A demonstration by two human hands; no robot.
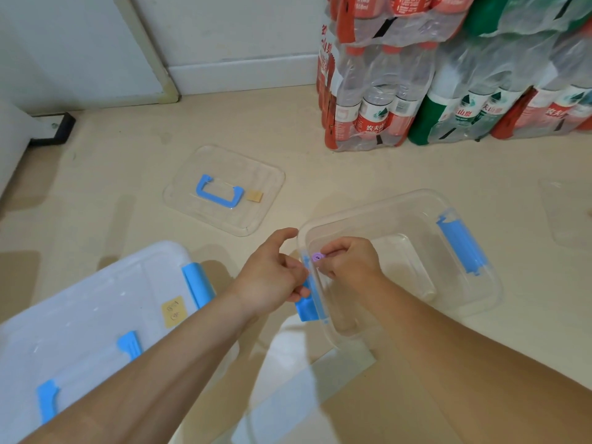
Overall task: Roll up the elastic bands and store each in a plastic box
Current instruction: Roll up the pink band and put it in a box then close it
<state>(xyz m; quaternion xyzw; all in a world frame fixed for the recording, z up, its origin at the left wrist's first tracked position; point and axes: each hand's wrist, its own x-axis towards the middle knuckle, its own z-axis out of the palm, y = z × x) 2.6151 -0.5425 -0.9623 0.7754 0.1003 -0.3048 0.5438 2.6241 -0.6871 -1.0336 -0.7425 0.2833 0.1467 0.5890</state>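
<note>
1. A pale beige floor (pixel 320 168) fills most of the view and meets a white wall (pixel 240 27) with a white skirting board (pixel 243 75) at the back.
2. A cream strip of frame (pixel 150 49) runs down the wall on the left to the floor, and a black bracket (pixel 61 129) sits on the floor near the left edge.
3. Shrink-wrapped packs of water bottles (pixel 384 91), some with red labels and some green, are stacked on the floor against the wall at the upper right.
4. A clear lid (pixel 266 184) with a blue handle (pixel 217 192) and a small tan sticker lies flat on the floor, apart from the boxes.
5. An open clear box (pixel 400 203) stands on the floor in the middle right, with a blue latch (pixel 461 245) on its far side and another on the near side.
6. A closed box (pixel 96 299) with blue latches and a yellow sticker (pixel 174 311) sits at the lower left, partly behind the left forearm.
7. The right hand (pixel 349 261) reaches over the open box's near rim; its grip is narrow, pinching a small purple rolled band (pixel 317 257) just inside that rim.
8. The left hand (pixel 272 274) is just outside the same rim, thumb raised and fingers curled by the near latch; whether its grip holds anything cannot be told.
</note>
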